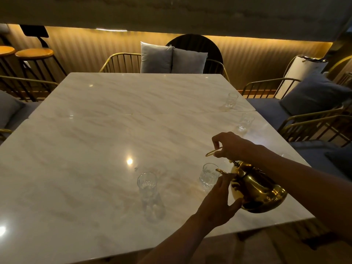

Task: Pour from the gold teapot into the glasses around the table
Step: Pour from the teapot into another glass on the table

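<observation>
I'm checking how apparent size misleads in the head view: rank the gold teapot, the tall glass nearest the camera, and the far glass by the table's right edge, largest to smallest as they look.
1. gold teapot
2. tall glass
3. far glass, though distance shrinks it, so its true size is unsure.

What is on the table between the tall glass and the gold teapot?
In the head view, a short glass stands between the tall glass and the gold teapot.

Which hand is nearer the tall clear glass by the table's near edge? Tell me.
Left. The left hand touches the gold teapot just right of the tall clear glass. The right hand holds the teapot's handle higher up, farther right.
</observation>
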